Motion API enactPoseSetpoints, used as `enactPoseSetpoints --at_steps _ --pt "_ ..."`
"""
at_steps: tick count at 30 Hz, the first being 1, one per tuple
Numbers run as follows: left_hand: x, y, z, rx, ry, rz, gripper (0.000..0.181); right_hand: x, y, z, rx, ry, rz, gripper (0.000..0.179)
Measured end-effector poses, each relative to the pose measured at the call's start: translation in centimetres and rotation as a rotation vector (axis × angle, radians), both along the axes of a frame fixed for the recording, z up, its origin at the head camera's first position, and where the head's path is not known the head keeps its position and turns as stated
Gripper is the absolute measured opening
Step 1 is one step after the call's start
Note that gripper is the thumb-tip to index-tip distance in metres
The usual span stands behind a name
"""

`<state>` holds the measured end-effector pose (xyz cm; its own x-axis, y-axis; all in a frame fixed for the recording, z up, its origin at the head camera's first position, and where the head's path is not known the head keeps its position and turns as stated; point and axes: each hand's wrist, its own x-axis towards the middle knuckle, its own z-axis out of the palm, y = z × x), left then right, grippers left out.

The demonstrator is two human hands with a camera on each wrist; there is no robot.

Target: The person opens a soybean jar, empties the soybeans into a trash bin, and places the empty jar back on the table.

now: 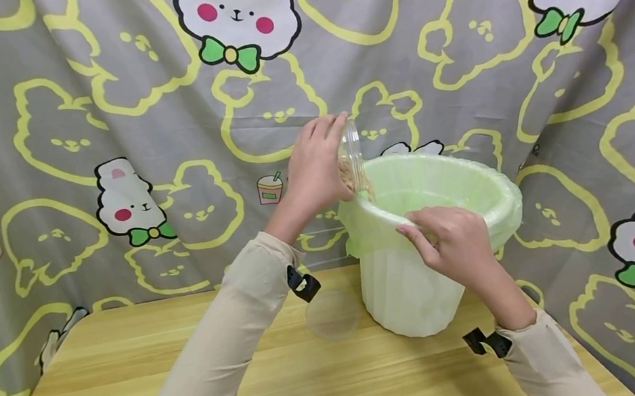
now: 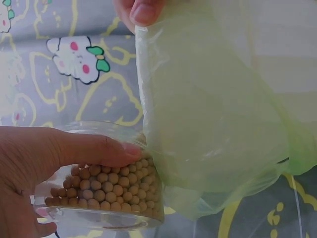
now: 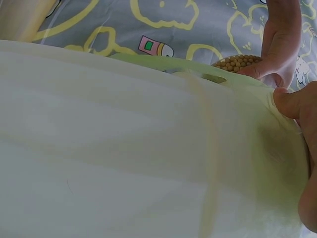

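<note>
My left hand (image 1: 317, 165) grips a clear plastic jar (image 1: 353, 141), tipped sideways with its mouth at the left rim of a white bin (image 1: 408, 290). Small round tan balls (image 2: 114, 191) lie along the jar's lower side in the left wrist view, and some show at its mouth in the head view. A pale green bag (image 1: 367, 235) lines the bin and folds out over the rim. With thumb and fingers, my right hand (image 1: 456, 242) holds the bin's near rim over the bag. The bin's bottom inside is hidden.
The bin stands upright on a wood-grain table (image 1: 295, 379), near its back edge. A clear round disc (image 1: 331, 314) lies flat to the left of the bin. Behind the table hangs a grey patterned curtain (image 1: 161, 139).
</note>
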<state>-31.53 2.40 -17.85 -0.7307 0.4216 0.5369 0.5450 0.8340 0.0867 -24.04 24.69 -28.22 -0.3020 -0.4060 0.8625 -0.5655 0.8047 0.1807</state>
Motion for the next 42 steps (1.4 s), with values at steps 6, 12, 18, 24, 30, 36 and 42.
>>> enactPoseSetpoints --at_steps 6,12,18,24,30,36,42 --pt "0.04 0.03 -0.32 -0.034 0.027 -0.014 0.131 0.06 0.06 -0.22 0.000 -0.002 -0.006 0.050" --pt "0.02 0.18 -0.51 0.025 0.018 -0.038 0.130 0.01 0.04 -0.32 -0.002 0.004 -0.005 0.053" --pt "0.12 0.35 -0.50 0.018 0.011 -0.032 0.124 -0.05 0.07 -0.43 -0.001 0.004 -0.009 0.054" --pt "0.28 0.64 -0.51 -0.023 0.024 -0.015 0.121 -0.07 0.08 -0.50 -0.003 0.007 -0.008 0.053" --pt "0.19 0.88 -0.66 -0.013 0.066 -0.033 0.116 -0.10 0.10 -0.45 -0.005 0.014 -0.006 0.054" --pt "0.23 0.80 -0.68 0.006 0.086 -0.041 0.114 -0.16 0.09 -0.20 -0.008 0.020 0.000 0.050" --pt "0.31 0.85 -0.70 0.012 0.099 -0.051 0.109 -0.17 0.10 -0.15 -0.006 0.021 0.001 0.051"
